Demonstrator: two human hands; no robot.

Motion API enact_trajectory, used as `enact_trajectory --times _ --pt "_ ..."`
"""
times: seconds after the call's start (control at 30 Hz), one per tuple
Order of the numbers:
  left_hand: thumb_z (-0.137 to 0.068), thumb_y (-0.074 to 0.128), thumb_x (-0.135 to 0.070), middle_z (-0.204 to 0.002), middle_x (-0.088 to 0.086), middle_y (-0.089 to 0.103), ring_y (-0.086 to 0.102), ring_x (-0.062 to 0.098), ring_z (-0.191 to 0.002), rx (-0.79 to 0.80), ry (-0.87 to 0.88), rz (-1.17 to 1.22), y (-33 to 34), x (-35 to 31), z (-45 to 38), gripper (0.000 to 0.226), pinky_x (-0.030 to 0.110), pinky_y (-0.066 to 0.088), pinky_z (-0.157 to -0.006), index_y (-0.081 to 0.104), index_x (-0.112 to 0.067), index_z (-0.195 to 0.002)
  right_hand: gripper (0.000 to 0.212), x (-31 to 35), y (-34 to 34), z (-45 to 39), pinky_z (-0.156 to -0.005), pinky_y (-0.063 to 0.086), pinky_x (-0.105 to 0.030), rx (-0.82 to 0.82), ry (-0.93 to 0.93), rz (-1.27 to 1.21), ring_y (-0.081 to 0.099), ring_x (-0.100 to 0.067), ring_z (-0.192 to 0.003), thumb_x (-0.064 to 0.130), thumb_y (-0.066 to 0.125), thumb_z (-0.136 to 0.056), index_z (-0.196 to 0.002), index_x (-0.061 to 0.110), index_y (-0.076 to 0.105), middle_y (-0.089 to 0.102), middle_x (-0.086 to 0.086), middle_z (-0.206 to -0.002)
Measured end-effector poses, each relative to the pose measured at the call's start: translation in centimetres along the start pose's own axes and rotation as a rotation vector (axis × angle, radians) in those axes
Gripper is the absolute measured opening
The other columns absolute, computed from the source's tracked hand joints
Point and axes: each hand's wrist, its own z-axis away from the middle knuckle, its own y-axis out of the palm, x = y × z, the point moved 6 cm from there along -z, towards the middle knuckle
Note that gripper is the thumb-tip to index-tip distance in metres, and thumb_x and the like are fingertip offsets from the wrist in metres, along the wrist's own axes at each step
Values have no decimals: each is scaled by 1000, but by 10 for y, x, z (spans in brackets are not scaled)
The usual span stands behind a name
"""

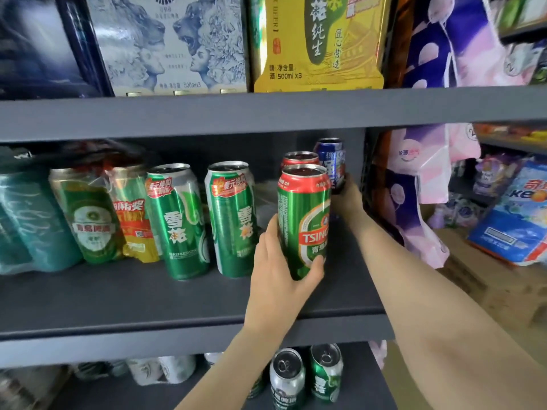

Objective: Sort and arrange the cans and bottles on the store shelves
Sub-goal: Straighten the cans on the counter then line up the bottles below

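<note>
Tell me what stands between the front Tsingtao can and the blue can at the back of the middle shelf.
In the head view, a second red-topped can stands right behind the Tsingtao can in the left hand, before the blue can held by the right hand.

The green can (305, 223) with the red top band reads "TSING". The yellow pack (318, 42) reads "500ml x3", the blue-and-white lion pack (171, 42) likewise "500ml x3".

A green Tsingtao can (303, 220) stands upright near the shelf (177, 294) front. Right and farther back stands a blue can (331, 161). Two green Snow cans (204, 220) stand left.
</note>
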Motion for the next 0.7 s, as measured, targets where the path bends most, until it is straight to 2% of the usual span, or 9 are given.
enact_trajectory --times 0.1,0.23,0.33,0.4,0.43,0.53,0.63,0.7 --pt "-73 50 -57 -127 -12 40 36 -4 -116 9 -44 -17 -2 0 -1 87 0 27 -90 22 -16 -144 76 3 -19 17 -95 44 -36 -11 -24 -41 53 -26 -117 13 80 -68 -132 8 40 56 -11 -127" --pt "-73 53 -56 -124 -10 38 35 -1 -114 21 -77 -20 -3 -1 -5 89 10 28 -90 24 -10 -143 75 6 -58 59 -90 46 -32 -22 -24 11 57 -22 -108 10 84 -63 -125 11 43 59 -3 -115" --pt "-81 67 -39 -133 2 38 37 12 -123 31 -180 -47 -11 -6 4 81 25 37 -97 25 -8 -143 81 16 -84 120 -95 47 -32 11 -10 -20 57 -12 -104 10 85 -62 -128 14 40 58 3 -116" --pt "-83 66 -28 -134 5 36 38 15 -124 23 -284 -46 -26 -20 24 71 29 38 -100 28 -10 -141 83 26 -101 164 -93 48 -28 78 25 -18 57 -9 -105 8 85 -62 -130 17 39 57 5 -116" --pt "-84 65 -22 -129 1 36 39 10 -118 40 -274 -49 -37 -33 36 64 27 40 -97 31 -14 -139 84 34 -109 187 -92 47 -25 116 41 -8 58 -9 -107 7 86 -61 -130 19 39 58 6 -116" --pt "-83 61 -3 -110 -13 34 39 -6 -98 92 -59 -65 -83 -82 48 55 16 38 -86 36 -30 -124 72 78 -134 248 -85 50 -17 258 74 28 62 -2 -101 7 87 -59 -113 36 48 64 12 -109" --pt "-81 52 -8 -102 -17 34 41 -2 -92 59 19 -94 -136 -119 5 44 13 37 -68 38 -29 -118 71 146 -159 271 -75 46 -6 255 60 14 60 10 -94 10 89 -56 -107 39 50 67 20 -98" --pt "-83 45 -15 -102 -16 33 42 2 -89 35 105 -85 -169 -156 -38 34 17 38 -66 39 -28 -114 70 201 -174 261 -77 49 -11 183 32 -22 61 8 -93 14 90 -53 -107 36 51 68 22 -98"
